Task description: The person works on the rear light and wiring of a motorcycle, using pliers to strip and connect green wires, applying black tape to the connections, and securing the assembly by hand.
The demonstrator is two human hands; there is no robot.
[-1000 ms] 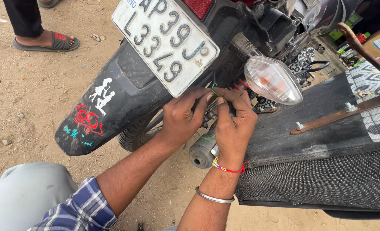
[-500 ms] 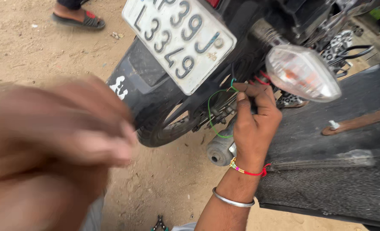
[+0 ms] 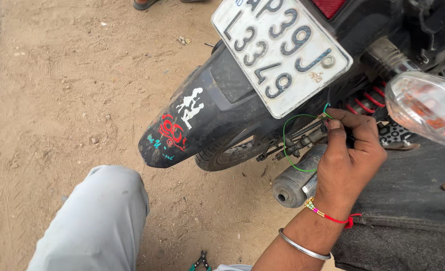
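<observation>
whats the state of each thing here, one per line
right hand: fingertips pinched on the green wire beneath the number plate
green wire: loose, hanging in a loop
left hand: out of view
number plate: mounted, tilted in the picture
indicator lamp: unlit, clear lens whole
mudguard: in place, dusty, stickers on it
exhaust pipe: mounted, open end showing
pliers: lying on the dirt, handles partly cut off by the frame edge

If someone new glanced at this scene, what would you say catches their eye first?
Probably the white rectangular number plate at the top, above the black stickered rear mudguard. Right of centre, the right hand pinches a thin green wire loop, beneath the clear oval indicator lamp at the right edge.
</observation>
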